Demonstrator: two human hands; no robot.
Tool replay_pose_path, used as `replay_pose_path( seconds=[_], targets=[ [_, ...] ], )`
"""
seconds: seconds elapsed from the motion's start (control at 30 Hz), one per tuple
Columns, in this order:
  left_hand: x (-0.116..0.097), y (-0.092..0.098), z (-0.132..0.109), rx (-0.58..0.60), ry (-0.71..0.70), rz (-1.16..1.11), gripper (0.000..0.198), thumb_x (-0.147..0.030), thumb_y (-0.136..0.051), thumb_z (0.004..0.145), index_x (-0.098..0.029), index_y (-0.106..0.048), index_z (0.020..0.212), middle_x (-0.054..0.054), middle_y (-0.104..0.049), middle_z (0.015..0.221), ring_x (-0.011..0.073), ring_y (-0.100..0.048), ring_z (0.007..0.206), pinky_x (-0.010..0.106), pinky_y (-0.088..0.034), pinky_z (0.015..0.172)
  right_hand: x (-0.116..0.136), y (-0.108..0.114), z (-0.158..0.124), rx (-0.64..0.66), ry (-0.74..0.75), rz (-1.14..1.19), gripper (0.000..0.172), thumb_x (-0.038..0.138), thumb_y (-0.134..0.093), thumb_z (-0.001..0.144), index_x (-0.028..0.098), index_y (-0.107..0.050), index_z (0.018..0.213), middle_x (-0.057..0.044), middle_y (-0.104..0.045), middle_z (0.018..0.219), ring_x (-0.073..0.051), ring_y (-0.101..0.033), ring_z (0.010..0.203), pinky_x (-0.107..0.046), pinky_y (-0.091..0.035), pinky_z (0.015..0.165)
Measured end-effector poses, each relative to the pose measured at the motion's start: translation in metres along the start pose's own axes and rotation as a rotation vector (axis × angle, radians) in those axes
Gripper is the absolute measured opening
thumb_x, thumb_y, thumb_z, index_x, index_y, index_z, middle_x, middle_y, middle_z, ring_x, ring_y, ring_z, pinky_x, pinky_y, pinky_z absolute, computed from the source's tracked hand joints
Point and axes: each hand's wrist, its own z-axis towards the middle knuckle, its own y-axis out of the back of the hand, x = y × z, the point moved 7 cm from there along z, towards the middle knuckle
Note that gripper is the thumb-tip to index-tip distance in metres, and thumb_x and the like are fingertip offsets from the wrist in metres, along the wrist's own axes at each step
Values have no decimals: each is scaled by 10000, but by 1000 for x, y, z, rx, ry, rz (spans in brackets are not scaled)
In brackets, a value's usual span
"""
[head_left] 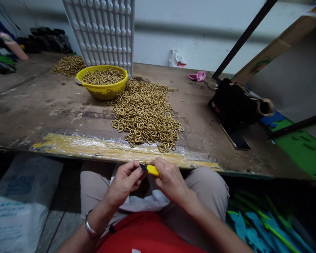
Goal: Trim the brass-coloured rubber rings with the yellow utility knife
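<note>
My right hand (170,177) is closed around a yellow-handled utility knife (152,170), its dark tip pointing left. The fingertips of my left hand (127,181) are pinched together right at that tip. Whatever they grip is too small and covered to make out. Both hands are above an open white bag (144,203) on my lap, with a dark heap of what look like rings inside. Just beyond the table edge lies a large loose pile of brass-coloured rings (147,112). Behind it to the left, a yellow basin (105,92) holds more of these rings.
A smaller ring pile (69,65) lies behind the basin, beside a ribbed grey panel (105,31). To the right are a black bag (234,102), a phone (235,137) and a pink cloth item (197,76). Yellow tape (94,147) covers the table's front edge.
</note>
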Motion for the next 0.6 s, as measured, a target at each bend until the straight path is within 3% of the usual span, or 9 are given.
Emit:
replay_pose_path(
  seconds=[0.17,0.3,0.4,0.5,0.6],
  targets=[
    [-4,2,3,40,-70,165,270,-426,-597,856,-161,-558,822,-40,-400,642,48,-288,484,165,-226,432,-1,-3,3,52,-48,-146,298,3,-466,746,166,-582,966,-61,-648,918,-187,-602,819,-260,-381,681],
    [-21,1,-6,46,-179,352,241,-364,-556,891,-161,-549,761,-20,-413,671,76,-331,537,204,-280,491,-15,-8,8,105,-109,-247,264,30,-468,784,172,-571,980,-63,-670,906,-199,-622,805,-272,-360,640],
    [-37,-14,-23,178,-250,404,300,-345,-542,899,-160,-517,665,16,-452,669,125,-417,628,252,-348,589,-40,-10,10,114,-265,-384,240,43,-411,828,161,-583,947,-85,-676,866,-209,-628,768,-288,-346,623],
    [-35,-26,-29,306,-187,253,341,-400,-551,888,-154,-507,656,22,-455,651,126,-418,616,253,-348,573,-50,-7,15,66,-291,-391,236,55,-437,820,175,-578,967,-66,-670,909,-193,-621,820,-278,-358,667],
    [-12,-16,-14,223,-16,-96,395,-447,-567,866,-164,-428,628,-33,-348,567,73,-268,476,189,-203,409,-49,-2,27,-1,-264,-401,255,72,-470,804,187,-563,1012,-56,-637,986,-177,-606,862,-260,-367,684]
  ],
)
